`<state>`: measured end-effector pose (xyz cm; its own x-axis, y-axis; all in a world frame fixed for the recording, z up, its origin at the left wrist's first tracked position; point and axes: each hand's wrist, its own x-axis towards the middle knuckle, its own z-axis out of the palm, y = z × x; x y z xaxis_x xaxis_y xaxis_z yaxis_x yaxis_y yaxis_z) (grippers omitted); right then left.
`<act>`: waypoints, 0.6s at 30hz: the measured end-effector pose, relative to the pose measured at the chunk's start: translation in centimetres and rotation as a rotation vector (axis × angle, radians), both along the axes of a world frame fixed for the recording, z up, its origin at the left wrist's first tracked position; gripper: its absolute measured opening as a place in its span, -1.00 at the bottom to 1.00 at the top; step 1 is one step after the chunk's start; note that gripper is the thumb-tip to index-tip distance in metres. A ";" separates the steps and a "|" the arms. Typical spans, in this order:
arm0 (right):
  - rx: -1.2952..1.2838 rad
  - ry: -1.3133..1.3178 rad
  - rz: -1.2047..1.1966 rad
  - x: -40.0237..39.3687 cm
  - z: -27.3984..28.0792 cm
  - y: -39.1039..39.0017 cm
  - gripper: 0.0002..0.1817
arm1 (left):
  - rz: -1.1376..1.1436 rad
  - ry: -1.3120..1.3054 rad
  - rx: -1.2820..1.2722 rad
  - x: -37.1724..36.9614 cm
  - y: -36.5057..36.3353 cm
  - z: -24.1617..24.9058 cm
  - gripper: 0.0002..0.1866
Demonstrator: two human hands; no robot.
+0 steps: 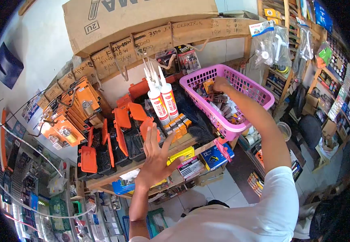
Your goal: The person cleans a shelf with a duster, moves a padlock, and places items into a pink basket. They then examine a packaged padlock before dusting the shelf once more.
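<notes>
My left hand [155, 159] is raised with its fingers spread, holding nothing, in front of the shelf edge and near the black bins with orange lids [122, 117]. My right hand [221, 85] reaches into the pink basket [259, 89], its fingers bent down beside a small orange-yellow box [208, 86]. Whether it grips anything is hidden. Packets and small items [228, 108] fill the basket around it. White sealant tubes [158, 105] stand upright between the bins and the basket, with small orange boxes [177, 126] at their base.
Orange carded padlocks [65, 131] hang at the left. A large cardboard box [134, 20] lies above the handwritten cardboard strip [199, 29]. Clear bags with white fittings [269, 45] hang at the upper right. A blue box [216, 156] sits below the basket.
</notes>
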<state>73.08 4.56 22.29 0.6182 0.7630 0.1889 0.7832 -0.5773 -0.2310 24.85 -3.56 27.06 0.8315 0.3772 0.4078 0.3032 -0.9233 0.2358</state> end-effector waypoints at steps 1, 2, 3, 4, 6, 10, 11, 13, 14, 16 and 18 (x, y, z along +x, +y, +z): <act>0.039 0.027 -0.033 0.1 0.4 -0.3 -0.56 | -0.016 0.014 -0.009 0.1 0.0 0.1 -0.23; 0.079 0.051 -0.064 -0.1 1.1 -0.6 -0.58 | -0.018 0.010 -0.005 0.3 0.0 -0.2 -0.23; 0.102 -0.029 -0.033 0.2 1.7 -0.5 -0.54 | -0.040 0.007 -0.035 0.5 0.2 -0.6 -0.24; 0.104 -0.031 -0.033 0.1 3.0 -1.0 -0.54 | -0.062 0.007 -0.067 0.6 0.2 -1.0 -0.24; -0.071 0.056 0.037 -1.0 7.2 -3.9 -0.60 | -0.083 0.010 -0.108 0.6 0.1 -1.3 -0.24; 0.491 0.629 0.454 -6.0 11.0 -11.7 -0.74 | -0.180 -0.076 -0.295 0.7 0.7 -2.5 -0.26; 0.568 0.663 0.502 -10.4 12.4 -14.6 -0.78 | -0.182 -0.081 -0.305 1.2 0.9 -3.0 -0.26; 0.599 0.840 0.620 -16.0 11.4 -18.4 -0.76 | -0.304 -0.301 -0.690 2.2 1.3 -3.8 -0.31; 0.587 0.911 0.631 -18.6 10.2 -19.9 -0.80 | -0.299 -0.303 -0.703 2.6 1.1 -3.7 -0.31; 0.472 1.115 0.682 -23.3 8.2 -22.2 -0.81 | -0.451 -0.479 -1.114 3.9 0.1 -3.7 -0.37; 0.378 1.201 0.657 -26.2 4.7 -23.0 -0.78 | -0.685 -0.543 -1.270 5.0 -0.5 -5.2 -0.36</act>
